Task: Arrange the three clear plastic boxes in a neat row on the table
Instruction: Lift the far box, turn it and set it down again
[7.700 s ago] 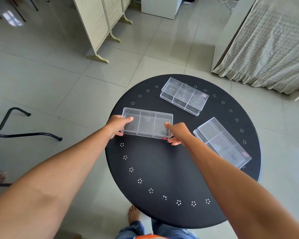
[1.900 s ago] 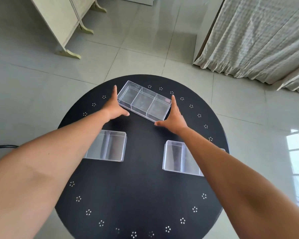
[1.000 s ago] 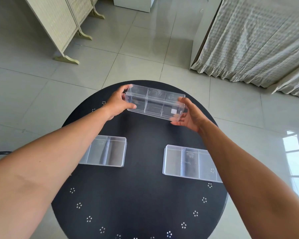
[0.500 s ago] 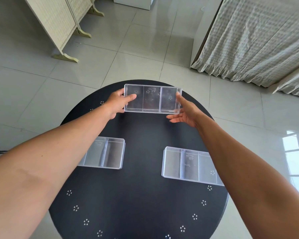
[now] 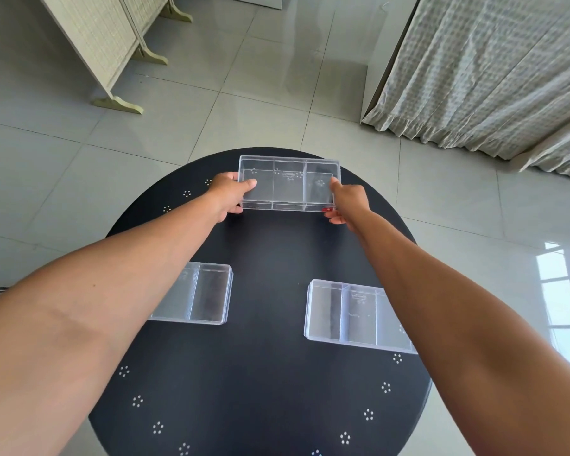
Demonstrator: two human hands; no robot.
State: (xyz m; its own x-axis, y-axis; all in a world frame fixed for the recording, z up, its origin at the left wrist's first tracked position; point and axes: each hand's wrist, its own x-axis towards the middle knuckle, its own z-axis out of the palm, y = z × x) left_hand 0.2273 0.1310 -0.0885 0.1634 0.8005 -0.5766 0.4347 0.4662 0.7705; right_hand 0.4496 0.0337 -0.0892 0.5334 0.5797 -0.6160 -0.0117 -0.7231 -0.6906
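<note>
Head view: the left hand (image 5: 228, 196) and right hand (image 5: 347, 202) clasp the short ends of a clear box (image 5: 288, 183) at the far rim of the round black table (image 5: 270, 383). It looks light, rigid and slick. Two other boxes (image 5: 208, 293) (image 5: 341, 314) lie well apart nearer, leaving the middle open.

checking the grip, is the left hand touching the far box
Touching: the head view shows the left hand gripping the far box, thumb pressed on its left end.
</note>
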